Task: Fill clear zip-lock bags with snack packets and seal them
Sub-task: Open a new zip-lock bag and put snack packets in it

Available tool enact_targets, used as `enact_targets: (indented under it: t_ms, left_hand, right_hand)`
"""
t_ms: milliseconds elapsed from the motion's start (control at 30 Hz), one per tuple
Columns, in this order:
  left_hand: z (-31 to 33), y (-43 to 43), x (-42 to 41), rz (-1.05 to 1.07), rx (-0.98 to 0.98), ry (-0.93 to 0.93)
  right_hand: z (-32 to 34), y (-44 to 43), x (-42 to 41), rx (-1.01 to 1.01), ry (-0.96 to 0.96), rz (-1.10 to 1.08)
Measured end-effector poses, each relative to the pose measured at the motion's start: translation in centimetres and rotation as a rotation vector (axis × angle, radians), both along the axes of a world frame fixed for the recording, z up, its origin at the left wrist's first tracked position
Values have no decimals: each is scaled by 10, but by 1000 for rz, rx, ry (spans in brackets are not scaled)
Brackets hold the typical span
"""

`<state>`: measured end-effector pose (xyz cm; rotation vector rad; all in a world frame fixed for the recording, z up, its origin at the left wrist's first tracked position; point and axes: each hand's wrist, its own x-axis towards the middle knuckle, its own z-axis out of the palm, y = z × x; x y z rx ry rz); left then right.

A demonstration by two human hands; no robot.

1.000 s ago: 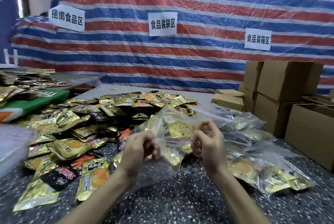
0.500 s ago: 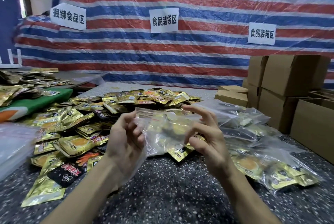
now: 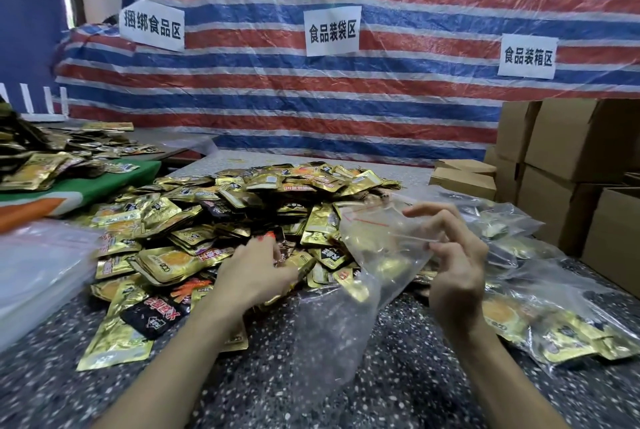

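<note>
We see the clear zip-lock bag (image 3: 375, 257) above the speckled table (image 3: 408, 383), red-lined mouth uppermost, long axis slanting down toward us. Our right hand (image 3: 454, 267) pinches its rim, the other fingers spread. Our left hand (image 3: 257, 272) curls its fingers round a gold snack packet (image 3: 305, 268) at the edge of the packet pile (image 3: 242, 200).
</note>
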<state>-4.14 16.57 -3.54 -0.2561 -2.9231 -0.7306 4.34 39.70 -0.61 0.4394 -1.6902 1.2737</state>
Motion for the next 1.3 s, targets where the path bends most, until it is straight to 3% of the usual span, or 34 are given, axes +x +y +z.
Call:
enact_targets:
  t_ms: [100, 233, 433, 533, 633, 833, 967, 1133, 1300]
  left_hand:
    - [-6, 0, -4, -40, -172, -165]
    - [-6, 0, -6, -5, -35, -120]
    - [6, 1, -6, 35, 857, 58]
    - [17, 5, 1, -150, 1344, 10]
    - [24, 10, 12, -348, 1555, -45]
    - [25, 18, 27, -591, 1584, -84]
    - [23, 16, 27, -737, 1540, -158]
    - [20, 16, 25, -721, 1468, -135]
    - [19, 17, 24, -714, 1375, -69]
  right_hand:
    - [1, -2, 1, 44, 7, -24]
    - [-1, -4, 0, 66, -4, -13]
    - [-5, -5, -2, 91, -17, -9]
    - [-7, -11, -3, 127, -34, 10]
    - [-10, -16, -3, 174, -57, 39]
    - [-18, -25, -3, 251, -135, 123]
    - [-19, -31, -1, 154, -182, 175]
    - [-13, -36, 1, 17, -145, 192]
    - [-10, -33, 5, -111, -245, 278]
